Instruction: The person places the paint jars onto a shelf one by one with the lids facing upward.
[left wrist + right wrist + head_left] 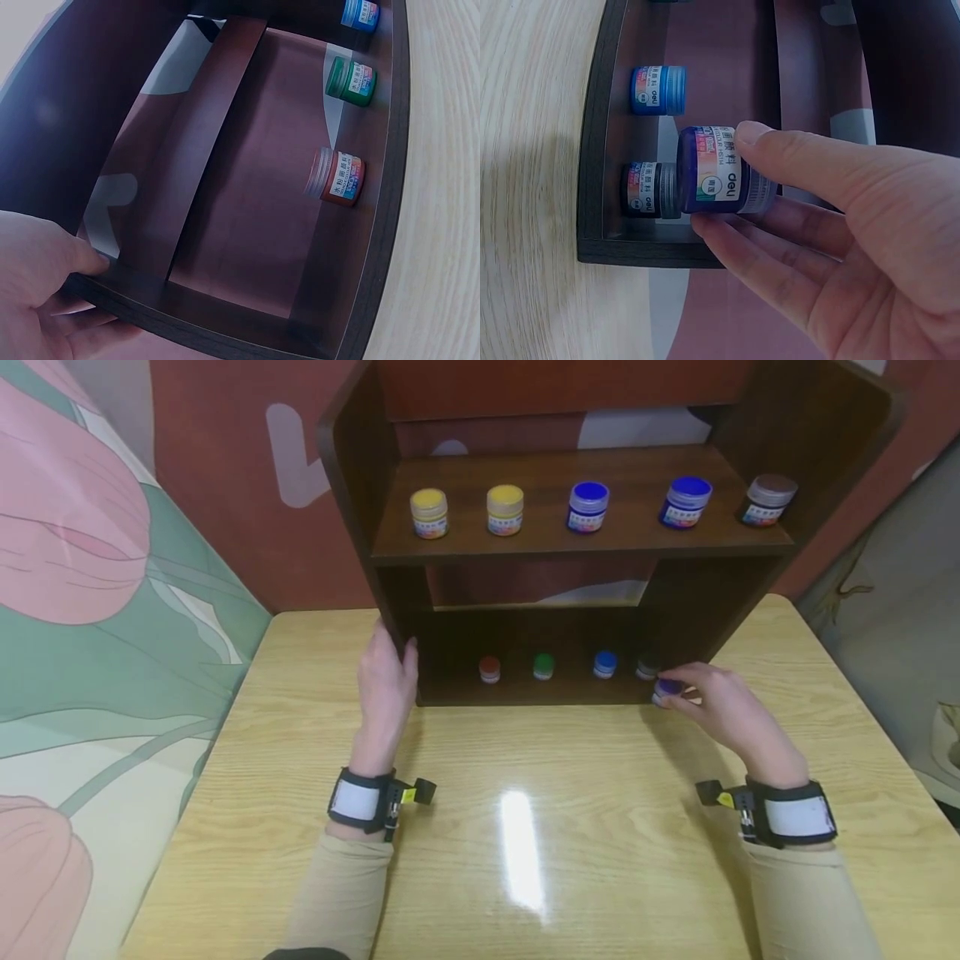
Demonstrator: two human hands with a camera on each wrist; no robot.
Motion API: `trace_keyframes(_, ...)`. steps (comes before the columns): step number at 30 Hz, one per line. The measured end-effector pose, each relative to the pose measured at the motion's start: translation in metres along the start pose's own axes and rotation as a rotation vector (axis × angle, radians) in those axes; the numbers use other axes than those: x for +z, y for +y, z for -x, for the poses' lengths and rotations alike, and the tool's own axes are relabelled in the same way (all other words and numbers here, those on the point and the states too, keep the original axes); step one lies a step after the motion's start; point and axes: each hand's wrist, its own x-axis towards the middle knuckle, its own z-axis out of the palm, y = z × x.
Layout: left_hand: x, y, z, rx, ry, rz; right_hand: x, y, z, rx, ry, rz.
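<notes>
A dark brown two-tier shelf (pixel 570 549) stands on the wooden table. My left hand (pixel 386 677) grips its left side panel low down; in the left wrist view the thumb lies inside the panel edge and the fingers outside. Between thumb and fingers, my right hand (pixel 716 706) pinches a purple paint jar (pixel 712 169) in front of the lower tier's right end. Just behind that jar stands a black paint jar (pixel 649 189) on the lower tier. To its left are a blue jar (pixel 604 665), a green jar (pixel 543 667) and a red jar (pixel 343 176).
On the upper tier stand two yellow jars (pixel 430 513), two dark blue jars (pixel 587 507) and a brown-black jar (pixel 767 500). The table (pixel 480 860) reflects a bright light patch. Patterned walls close off the back and left.
</notes>
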Motion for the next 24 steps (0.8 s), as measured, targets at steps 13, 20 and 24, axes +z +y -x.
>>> trace_keyframes(13, -0.0004, 0.0003, 0.0011, -0.006, -0.006, 0.003, 0.0043, -0.0035, 0.0004, -0.046, 0.084, 0.017)
trace_keyframes(20, -0.0007, 0.0, 0.0013, -0.006, -0.008, -0.007, 0.0069, -0.0046, -0.001, -0.07, 0.104, -0.003)
trace_keyframes(24, -0.0001, 0.0002, 0.0008, 0.009, -0.007, 0.001, 0.0079, -0.0053, -0.0025, -0.075, 0.113, -0.008)
